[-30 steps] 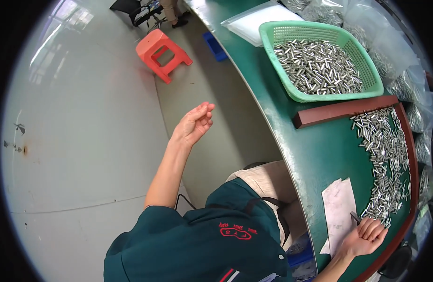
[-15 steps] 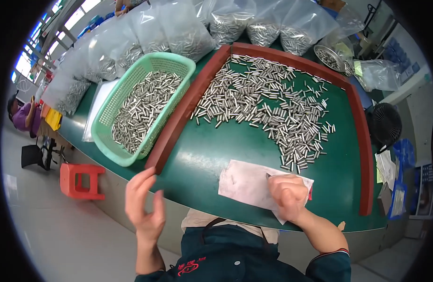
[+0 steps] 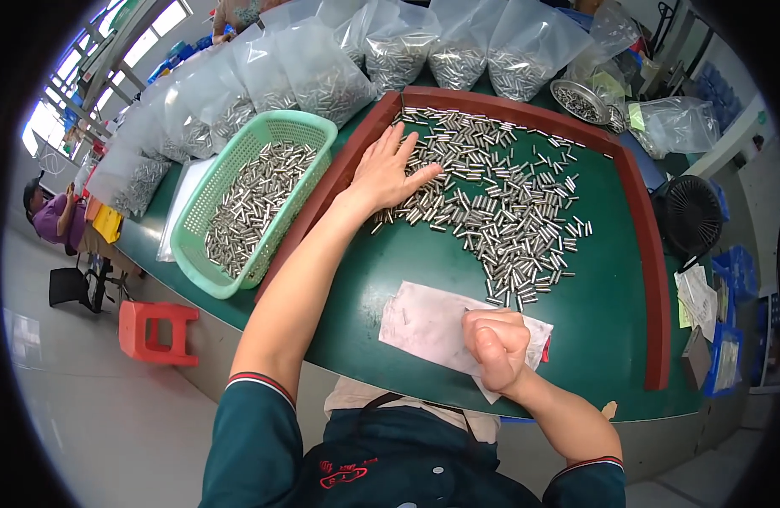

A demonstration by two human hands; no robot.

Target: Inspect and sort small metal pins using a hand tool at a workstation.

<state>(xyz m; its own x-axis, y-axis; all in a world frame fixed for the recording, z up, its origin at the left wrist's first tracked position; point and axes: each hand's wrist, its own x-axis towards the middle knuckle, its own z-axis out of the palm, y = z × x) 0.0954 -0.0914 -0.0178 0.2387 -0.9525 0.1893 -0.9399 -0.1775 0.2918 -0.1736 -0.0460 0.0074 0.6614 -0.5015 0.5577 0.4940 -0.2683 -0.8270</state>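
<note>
My left hand (image 3: 385, 175) lies palm down with spread fingers on the left part of a heap of small metal pins (image 3: 525, 212), beside the frame's left bar. Some pins are hidden beneath it. My right hand (image 3: 497, 343) is closed in a fist over a stained pale cloth (image 3: 415, 320) near the table's front edge. Whatever its fingers hold, if anything, is hidden. A dark red frame (image 3: 517, 110) borders the pins at the back and both sides. Left of it stands a light green plastic basket (image 3: 183, 229) with many more pins inside.
Clear plastic bags of pins (image 3: 318, 80) line the far side of the green table (image 3: 365, 271). At the right are a metal bowl (image 3: 580, 102), a black fan (image 3: 688, 216) and blue trays (image 3: 729, 360). A red stool (image 3: 157, 330) stands at lower left, with another person (image 3: 55, 212) beyond.
My left hand has moved forward and right from the front edge onto the pins, its fingers spreading flat. My right hand stays closed over the cloth. The view has shifted slightly.
</note>
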